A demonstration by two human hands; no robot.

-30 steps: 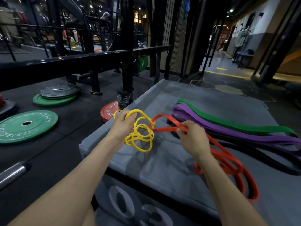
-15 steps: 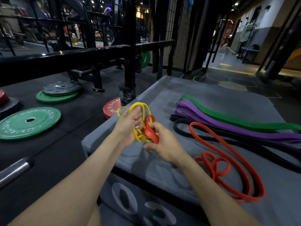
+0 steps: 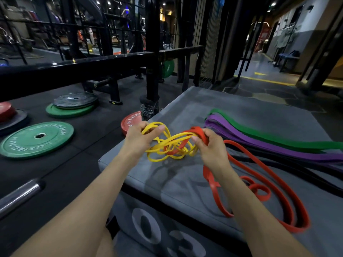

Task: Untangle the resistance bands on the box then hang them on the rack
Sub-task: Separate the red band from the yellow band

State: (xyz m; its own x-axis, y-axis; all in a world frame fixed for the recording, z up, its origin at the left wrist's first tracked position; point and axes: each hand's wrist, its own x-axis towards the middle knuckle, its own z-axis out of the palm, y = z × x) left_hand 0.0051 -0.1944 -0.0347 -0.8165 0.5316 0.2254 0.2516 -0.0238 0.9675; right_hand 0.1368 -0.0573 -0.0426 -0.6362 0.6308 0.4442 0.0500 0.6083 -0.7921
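1. Head view: both hands work a knot of bands held just above the near-left corner of the box [image 3: 185, 112], about 6 o'clock from the rack upright.
2. Left hand [image 3: 138, 140] has fingers curled round loops of the yellow band [image 3: 157, 159]; thumb lies over a strand at the top.
3. Right hand [image 3: 209, 145] pinches a folded bunch of the red band [image 3: 278, 190] together with a yellow strand, fingers clamped tight.
4. Red band passes through the yellow coils between the hands, then trails off to 4 o'clock and lies looped on the box top.
5. Step in hand, as I judge it: untangling, first pair, knot not yet free. Nothing hung yet.
6. Next move likely calls for pulling the red strand back out through the yellow loops while the left hand keeps the coils spread; yanking could cinch it tighter.
7. Green band [image 3: 269, 135], purple band [image 3: 259, 145] and a black band [image 3: 315, 182] lie flat side by side at 2 to 3 o'clock on the box; whether tangled, cannot tell.
8. Rack [image 3: 152, 52] stands at 12 o'clock, beyond the box corner.
9. Floor at 9 to 10 o'clock: green plate [image 3: 37, 139], red plate [image 3: 130, 121], stacked plates, a barbell end [image 3: 18, 195] at 8 o'clock. These crowd the footpath to the rack.
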